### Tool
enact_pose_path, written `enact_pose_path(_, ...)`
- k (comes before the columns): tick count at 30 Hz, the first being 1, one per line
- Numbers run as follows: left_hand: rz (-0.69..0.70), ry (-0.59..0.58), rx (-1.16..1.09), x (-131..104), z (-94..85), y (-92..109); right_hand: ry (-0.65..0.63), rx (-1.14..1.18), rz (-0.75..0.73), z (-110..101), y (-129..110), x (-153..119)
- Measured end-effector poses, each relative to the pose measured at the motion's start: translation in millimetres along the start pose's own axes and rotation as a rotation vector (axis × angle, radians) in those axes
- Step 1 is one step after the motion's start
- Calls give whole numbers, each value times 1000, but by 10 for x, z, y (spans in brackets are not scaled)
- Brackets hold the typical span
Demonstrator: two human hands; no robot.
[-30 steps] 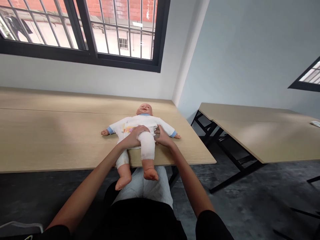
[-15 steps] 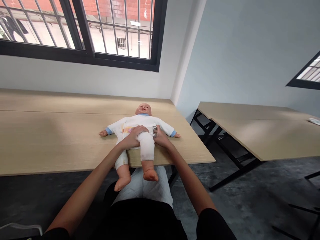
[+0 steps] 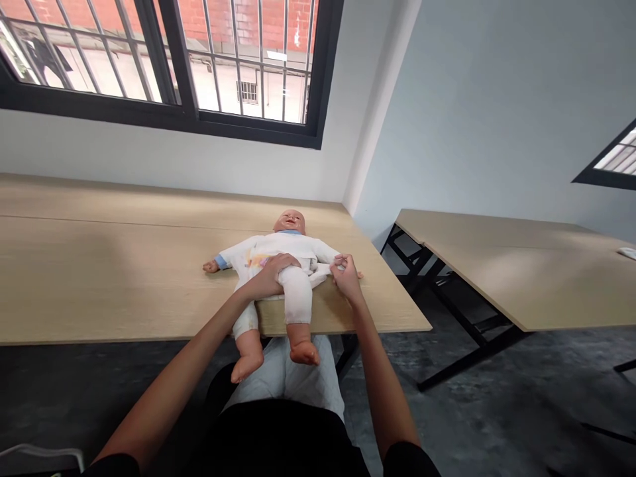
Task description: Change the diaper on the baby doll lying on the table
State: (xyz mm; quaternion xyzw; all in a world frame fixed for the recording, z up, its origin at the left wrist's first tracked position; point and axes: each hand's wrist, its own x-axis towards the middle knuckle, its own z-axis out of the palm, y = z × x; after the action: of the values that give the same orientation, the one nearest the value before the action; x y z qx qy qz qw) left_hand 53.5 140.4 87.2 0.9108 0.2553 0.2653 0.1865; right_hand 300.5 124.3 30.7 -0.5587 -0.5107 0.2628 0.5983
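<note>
White-clothed doll (image 3: 275, 246), one, face-up on the nearer of two pale tables (image 3: 124, 278), both feet (image 3: 304, 352) past the edge. Two hands: left hand (image 3: 274, 274) half-curled over the top of one leg, can't tell if gripping; right hand (image 3: 347, 277) pinched closed on one white cloth flap (image 3: 322, 272), stretched sideways from doll's waist. Barred windows (image 3: 258, 128): two. Coloured shirt print (image 3: 258, 261): one, too small to read.

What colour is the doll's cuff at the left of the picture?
The cuff is blue; it shows best in the head view.
</note>
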Motion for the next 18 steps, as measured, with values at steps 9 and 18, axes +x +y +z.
enact_pose_path(9,-19,-65,111,10,24,16,158,174,24,-248,-69,-723)
enact_pose_path(18,8,-163,194,39,60,-5,158,-412,-27,-348,131,-618)
